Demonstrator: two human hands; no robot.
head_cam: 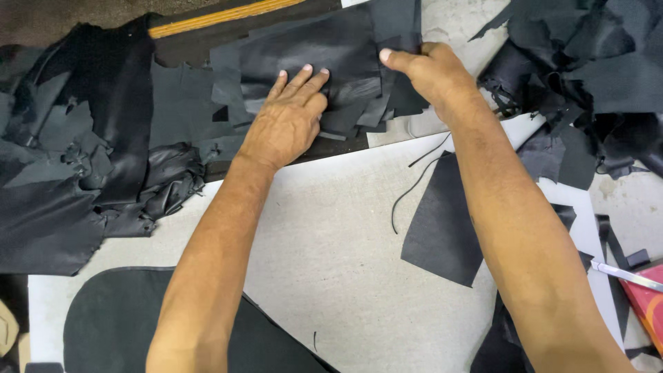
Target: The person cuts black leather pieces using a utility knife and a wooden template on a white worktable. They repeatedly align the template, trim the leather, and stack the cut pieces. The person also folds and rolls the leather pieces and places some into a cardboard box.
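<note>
Black leather stack (331,55), two hands

Two bare forearms, left hand (286,121) and right hand (428,69) (no sleeves, gloves)

A flat red package (648,304) with a curved orange marking lies at the frame's lower right edge, partly cut off; no labels, signs or screens appear.

The flat leather sheet (324,52) under the hands is plain matte black, as are the heaped leather scraps (76,159) and the cut leather panel (442,228). The board (331,249) is pale grey, the wooden strip (221,15) yellow-orange, the box corner (649,304) red.
</note>
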